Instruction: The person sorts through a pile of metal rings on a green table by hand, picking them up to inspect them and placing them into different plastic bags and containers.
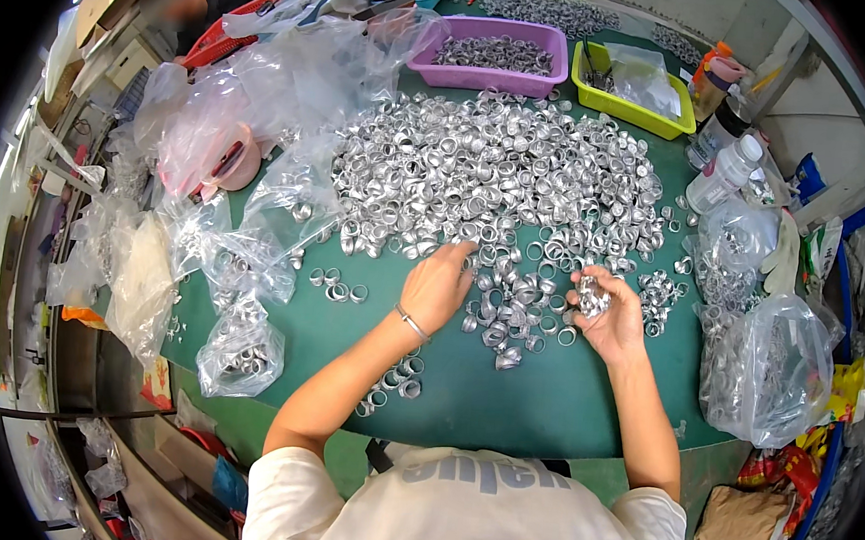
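A wide heap of silver-coloured metal rings (499, 174) covers the middle of the green table. My left hand (436, 288), a bangle at its wrist, reaches to the heap's near edge. Its fingers are bent together at the rings, and what lies between the fingertips is hidden. Palm up, my right hand (611, 321) holds a small cluster of shiny silver rings (592, 297) in curled fingers. Between the hands lies a looser group of rings (512, 304). A smaller pile of rings (659, 298) sits just right of my right hand.
A purple basin (563, 66) of rings and a yellow-green tray (653, 124) stand at the back. Clear plastic bags (296, 70) crowd the left, beside a pink bucket (243, 164). At right are a white bottle (724, 178) and a filled bag (769, 369). Another person (220, 2) is far left.
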Demonstrator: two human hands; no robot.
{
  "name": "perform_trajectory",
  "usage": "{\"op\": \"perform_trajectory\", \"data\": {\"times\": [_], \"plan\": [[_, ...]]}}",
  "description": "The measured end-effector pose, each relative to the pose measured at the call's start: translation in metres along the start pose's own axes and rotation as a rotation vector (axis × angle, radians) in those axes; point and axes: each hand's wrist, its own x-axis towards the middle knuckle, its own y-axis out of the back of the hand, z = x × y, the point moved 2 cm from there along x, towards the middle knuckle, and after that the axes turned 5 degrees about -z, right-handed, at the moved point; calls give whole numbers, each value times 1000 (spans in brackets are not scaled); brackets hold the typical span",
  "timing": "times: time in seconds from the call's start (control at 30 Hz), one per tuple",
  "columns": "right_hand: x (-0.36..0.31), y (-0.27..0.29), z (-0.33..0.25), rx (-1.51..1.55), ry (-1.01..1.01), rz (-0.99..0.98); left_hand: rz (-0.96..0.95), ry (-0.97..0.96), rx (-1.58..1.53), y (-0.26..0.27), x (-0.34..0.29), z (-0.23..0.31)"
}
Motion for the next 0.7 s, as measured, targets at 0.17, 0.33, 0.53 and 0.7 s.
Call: {"op": "perform_trajectory", "data": {"times": [0.17, 0.33, 0.53, 0.7], "plan": [[38, -19, 0, -902, 230, -7, -36, 46, 171, -4, 26, 2], [56, -45, 13, -1804, 425, 63, -98, -26, 237, -20, 25, -2], [45, -55, 24, -1993, 377, 32, -133, 14, 143, -10, 12, -6], [45, -60, 45, -2222, 435, -32, -89, -6, 297, -11, 4, -7]]}}
